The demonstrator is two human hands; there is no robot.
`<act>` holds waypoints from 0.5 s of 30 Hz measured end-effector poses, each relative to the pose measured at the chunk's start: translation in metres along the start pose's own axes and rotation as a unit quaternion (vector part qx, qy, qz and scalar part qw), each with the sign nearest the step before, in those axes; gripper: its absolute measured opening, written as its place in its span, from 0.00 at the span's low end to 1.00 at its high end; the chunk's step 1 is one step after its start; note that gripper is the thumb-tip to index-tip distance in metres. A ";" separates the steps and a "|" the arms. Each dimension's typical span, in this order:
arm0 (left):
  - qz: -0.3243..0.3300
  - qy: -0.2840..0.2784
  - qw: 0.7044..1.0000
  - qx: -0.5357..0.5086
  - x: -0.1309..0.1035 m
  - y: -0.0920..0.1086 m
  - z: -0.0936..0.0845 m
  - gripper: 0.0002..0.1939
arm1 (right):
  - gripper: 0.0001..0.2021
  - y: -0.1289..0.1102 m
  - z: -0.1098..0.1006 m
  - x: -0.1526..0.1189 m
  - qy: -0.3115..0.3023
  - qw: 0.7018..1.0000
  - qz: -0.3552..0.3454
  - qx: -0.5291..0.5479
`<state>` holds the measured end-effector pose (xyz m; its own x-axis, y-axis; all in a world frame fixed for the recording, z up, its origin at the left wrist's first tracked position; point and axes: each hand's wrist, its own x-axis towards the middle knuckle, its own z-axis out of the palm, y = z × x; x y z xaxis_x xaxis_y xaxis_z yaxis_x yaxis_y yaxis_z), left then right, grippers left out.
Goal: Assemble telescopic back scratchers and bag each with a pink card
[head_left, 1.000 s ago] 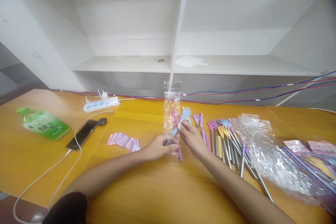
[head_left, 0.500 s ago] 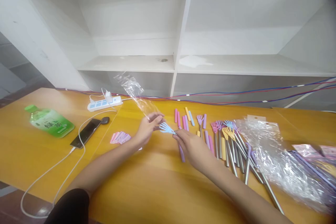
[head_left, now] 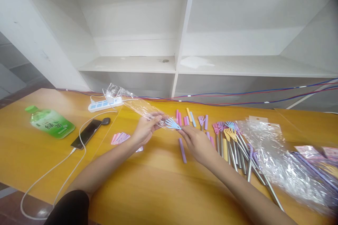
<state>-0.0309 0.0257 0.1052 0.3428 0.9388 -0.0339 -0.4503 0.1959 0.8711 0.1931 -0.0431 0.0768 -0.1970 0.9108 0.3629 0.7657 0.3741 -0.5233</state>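
My left hand [head_left: 148, 128] pinches the near end of a long clear plastic bag [head_left: 137, 104], which stretches up and left over the table. In my right hand [head_left: 194, 142] is a back scratcher [head_left: 173, 123] with a light blue claw head, gripped just behind the head. The claw points left and meets the bag's near end by my left fingertips; whether its tips are inside the bag I cannot tell. My right hand hides the rest of the scratcher. Below lies a purple tube [head_left: 182, 150]. Several back scratchers [head_left: 232, 135] with coloured claws and metal rods lie to the right.
A pile of clear plastic bags [head_left: 285, 161] covers the right side. Coloured tubes [head_left: 192, 119] lie behind my right hand, small printed cards [head_left: 120, 138] left of centre. Further left are a phone [head_left: 86, 133], a green bottle [head_left: 51, 122], a cable and a power strip [head_left: 101, 104].
The bag's far end has swung down and left, so the bag lies flatter. Both hands have shifted slightly, and the blue claw is a little further right and higher.
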 end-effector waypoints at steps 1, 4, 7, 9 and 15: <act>-0.004 0.000 1.000 -0.001 -0.001 0.000 0.000 0.20 | 0.20 0.001 0.000 0.000 0.002 1.000 0.000 0.005; -0.018 0.001 1.000 -0.001 -0.002 0.001 0.000 0.20 | 0.20 0.003 0.000 0.001 0.000 1.000 -0.004 0.018; -0.026 0.004 1.000 0.001 -0.004 0.000 0.001 0.19 | 0.20 0.005 0.000 0.002 0.003 0.999 -0.010 0.033; -0.027 0.001 1.000 -0.002 -0.006 -0.001 0.002 0.19 | 0.20 0.006 0.000 0.003 0.005 0.999 -0.014 0.043; -0.037 -0.055 0.998 -0.003 -0.016 -0.005 0.009 0.16 | 0.20 0.006 -0.002 0.003 0.005 0.998 -0.030 0.047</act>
<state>-0.0267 0.0069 0.1053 0.4630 0.8853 -0.0432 -0.4259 0.2649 0.8651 0.1979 -0.0385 0.0760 -0.2342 0.8849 0.4027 0.6913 0.4428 -0.5710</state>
